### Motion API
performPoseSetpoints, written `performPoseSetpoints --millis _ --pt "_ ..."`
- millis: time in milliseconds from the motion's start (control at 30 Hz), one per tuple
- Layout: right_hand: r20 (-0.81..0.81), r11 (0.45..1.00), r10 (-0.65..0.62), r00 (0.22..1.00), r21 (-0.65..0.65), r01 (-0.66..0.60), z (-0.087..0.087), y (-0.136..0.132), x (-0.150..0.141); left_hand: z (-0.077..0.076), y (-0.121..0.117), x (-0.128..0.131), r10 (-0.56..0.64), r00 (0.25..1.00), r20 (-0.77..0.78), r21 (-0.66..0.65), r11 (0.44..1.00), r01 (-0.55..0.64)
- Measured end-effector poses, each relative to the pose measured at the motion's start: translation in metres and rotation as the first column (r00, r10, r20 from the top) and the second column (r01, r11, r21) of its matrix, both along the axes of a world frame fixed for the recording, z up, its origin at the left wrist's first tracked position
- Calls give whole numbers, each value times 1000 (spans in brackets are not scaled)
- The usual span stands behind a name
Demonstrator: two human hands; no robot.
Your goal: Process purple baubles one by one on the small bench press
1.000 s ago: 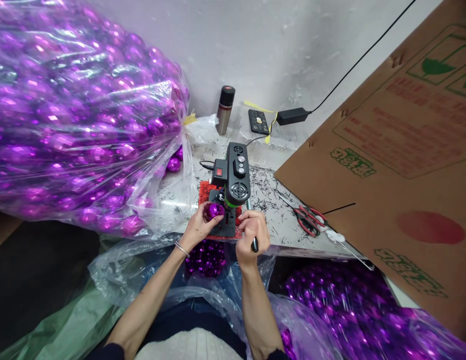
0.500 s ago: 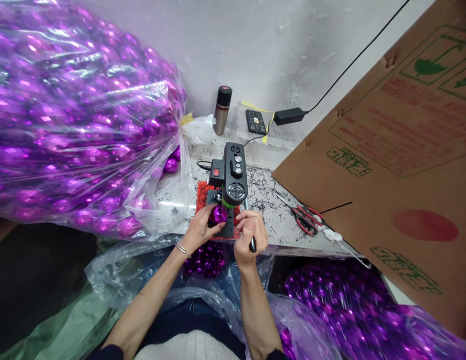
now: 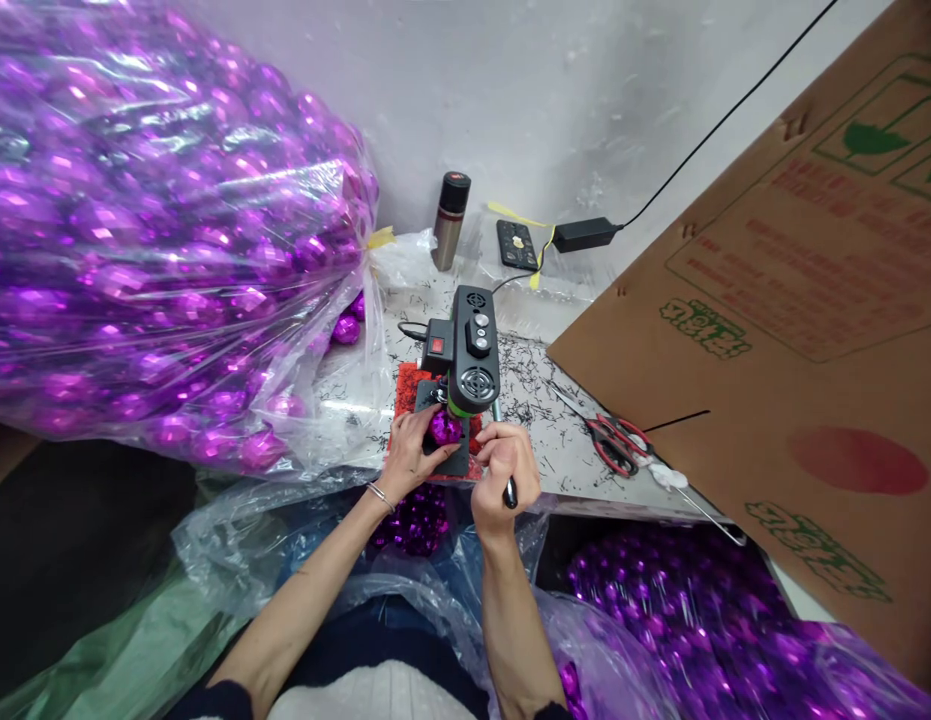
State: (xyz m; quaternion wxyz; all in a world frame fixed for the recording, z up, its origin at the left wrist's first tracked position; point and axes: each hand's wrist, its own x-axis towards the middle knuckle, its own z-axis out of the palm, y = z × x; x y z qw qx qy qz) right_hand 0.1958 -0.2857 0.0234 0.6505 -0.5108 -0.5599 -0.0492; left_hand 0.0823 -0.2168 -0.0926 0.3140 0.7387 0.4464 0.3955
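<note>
A shiny purple faceted ball [image 3: 445, 428] sits under the head of a small black bench machine [image 3: 472, 350]. My left hand [image 3: 411, 455] has its fingers and thumb closed around the ball, pressing it against the machine's black base plate [image 3: 457, 460]. The machine's head hides the ball's upper edge. To the right of the machine, my right hand [image 3: 505, 475] is wrapped round a lever [image 3: 511, 492], whose black end pokes out below the fist. A red mat [image 3: 409, 380] lies under the machine.
A big clear bag of purple balls [image 3: 172, 250] fills the left. Scissors [image 3: 604, 430] lie at the right, beside a large cardboard box [image 3: 735, 300]. A flask [image 3: 451, 222], a phone-like black slab [image 3: 516, 244] and a power adapter [image 3: 585, 234] are at the back. Black shreds litter the table [image 3: 525, 370].
The whole view has shifted slightly. The ball is now further under the machine's head, with my left hand still around it. My right hand keeps its grip on the lever.
</note>
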Motion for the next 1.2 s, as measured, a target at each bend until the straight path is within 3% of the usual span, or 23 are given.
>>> performPoseSetpoints --millis 133,400,900,1100,1200 --pt "5 1000 -6 1000 6 6 -8 0 0 -2 -1 -2 6 1000 4 5 1000 -6" --pt "-15 993 -10 1000 116 12 -43 7 -3 -3 -1 -2 -4 1000 -22 12 1000 4" --pt "-5 976 -52 999 213 52 -54 17 -1 -6 -1 0 -3 1000 8 6 1000 3" --pt "-41 988 -43 998 146 49 -59 14 1 -11 0 2 -9 1000 1 74 997 9" --pt "-11 984 -50 999 171 51 -65 15 3 -13 0 2 -19 1000 -13 86 996 20"
